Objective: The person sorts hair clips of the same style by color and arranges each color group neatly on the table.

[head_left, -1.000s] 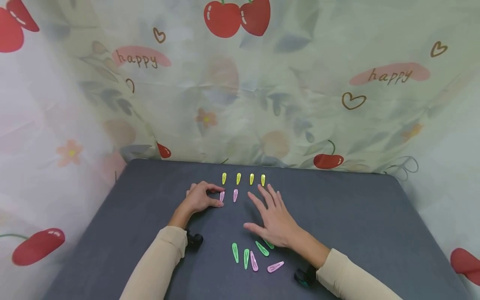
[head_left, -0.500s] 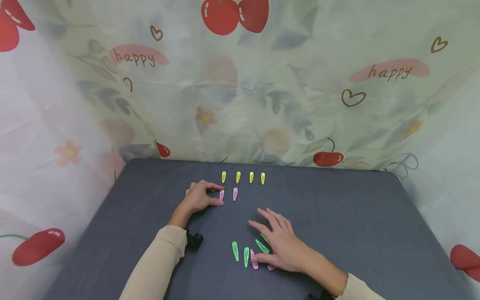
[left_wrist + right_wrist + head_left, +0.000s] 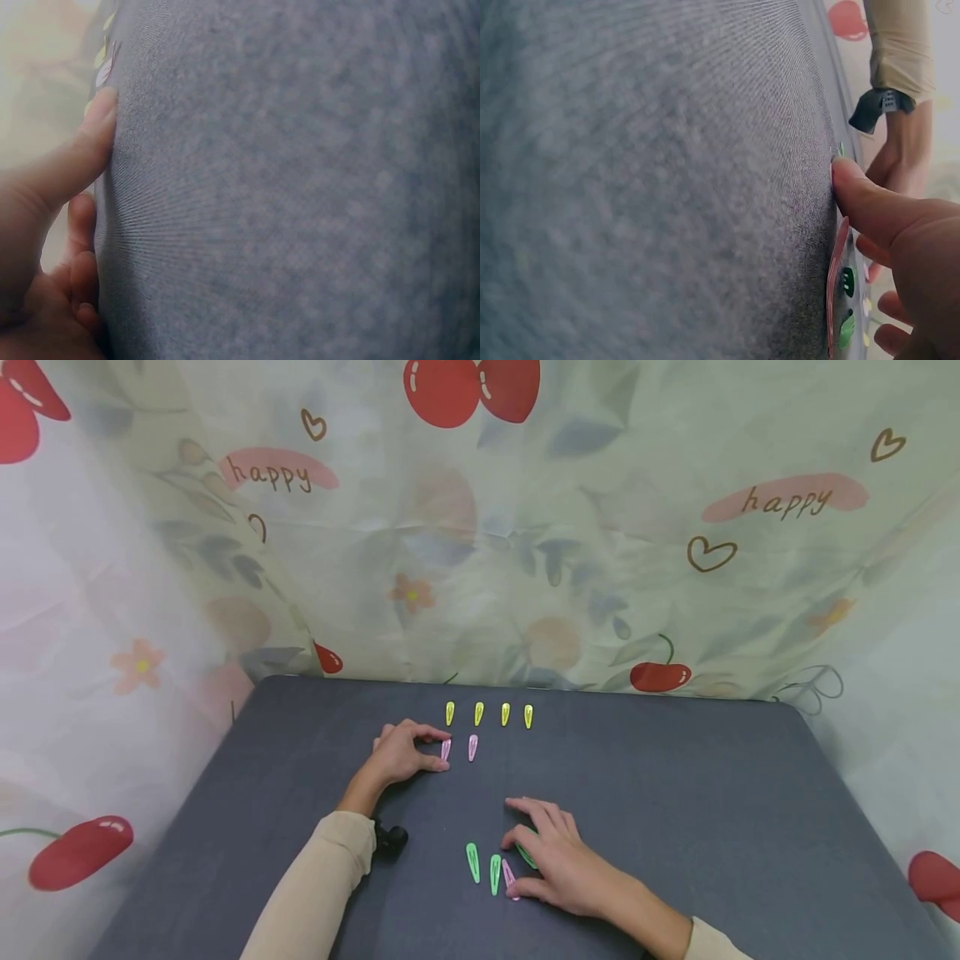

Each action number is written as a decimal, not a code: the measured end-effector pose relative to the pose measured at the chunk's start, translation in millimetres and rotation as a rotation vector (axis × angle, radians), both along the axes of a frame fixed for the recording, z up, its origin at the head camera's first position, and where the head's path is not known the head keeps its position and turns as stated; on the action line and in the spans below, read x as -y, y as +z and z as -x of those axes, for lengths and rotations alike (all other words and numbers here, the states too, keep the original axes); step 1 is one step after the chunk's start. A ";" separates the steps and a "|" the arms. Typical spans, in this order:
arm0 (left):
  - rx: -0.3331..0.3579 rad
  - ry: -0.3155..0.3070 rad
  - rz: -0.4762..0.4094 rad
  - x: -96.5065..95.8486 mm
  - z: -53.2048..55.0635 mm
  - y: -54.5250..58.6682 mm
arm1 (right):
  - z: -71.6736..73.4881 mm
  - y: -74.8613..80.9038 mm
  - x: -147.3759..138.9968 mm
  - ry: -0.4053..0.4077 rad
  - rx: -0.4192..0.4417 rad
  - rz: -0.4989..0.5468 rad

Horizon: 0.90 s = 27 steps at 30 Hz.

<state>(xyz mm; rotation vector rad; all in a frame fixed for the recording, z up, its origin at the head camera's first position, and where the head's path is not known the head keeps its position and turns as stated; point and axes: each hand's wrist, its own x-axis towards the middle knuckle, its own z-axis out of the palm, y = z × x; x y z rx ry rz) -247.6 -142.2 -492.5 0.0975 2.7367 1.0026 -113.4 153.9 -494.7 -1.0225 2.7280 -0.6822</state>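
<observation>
My left hand (image 3: 401, 754) rests on the table, pinching a small pink hair clip (image 3: 446, 748) lengthwise between thumb and index finger. Right of it lies another pink clip (image 3: 472, 748). My right hand (image 3: 570, 867) is low over the loose clips, fingers bent and apart. Its thumb touches the lower end of a third pink clip (image 3: 507, 872), while the index fingertip stays short of the upper end. A green clip (image 3: 527, 857) is partly hidden under this hand. In the right wrist view another pink clip (image 3: 836, 285) lies beside the thumb.
A row of yellow clips (image 3: 479, 714) lies along the back of the dark table (image 3: 675, 777). Two green clips, one (image 3: 472, 863) left of the other (image 3: 495, 874), lie left of my right hand. A printed curtain (image 3: 480, 568) hangs behind the table.
My right hand has drawn back toward me from near the yellow row, down over the loose clips, and its fingers have bent inward. My left hand has kept its place on the pink clip.
</observation>
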 end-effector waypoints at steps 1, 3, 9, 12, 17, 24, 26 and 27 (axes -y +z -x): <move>0.001 0.000 0.000 -0.1 -0.1 0.3 | -0.3 0.1 0.1 0.003 0.004 0.005; 0.001 0.001 0.000 -0.3 -0.3 0.6 | -0.7 0.6 0.2 0.012 0.017 0.015; -0.007 0.003 0.004 0.0 -0.1 -0.1 | -0.6 1.8 1.4 0.064 -0.009 0.061; -0.002 0.010 0.003 -0.5 -0.5 -0.3 | -0.1 2.0 2.1 0.094 -0.073 0.097; -0.002 0.009 0.001 -1.4 -0.9 0.1 | -0.3 5.4 1.4 0.127 -0.068 0.147; 0.007 0.010 -0.005 -1.3 -1.2 1.7 | -0.8 13.9 -2.5 0.185 0.094 0.222; 0.008 0.010 -0.002 -0.9 -1.0 1.6 | 0.4 14.7 -3.1 0.210 0.105 0.250; 0.008 0.011 -0.001 -0.7 -0.8 1.3 | 1.3 14.8 -3.3 0.214 0.103 0.260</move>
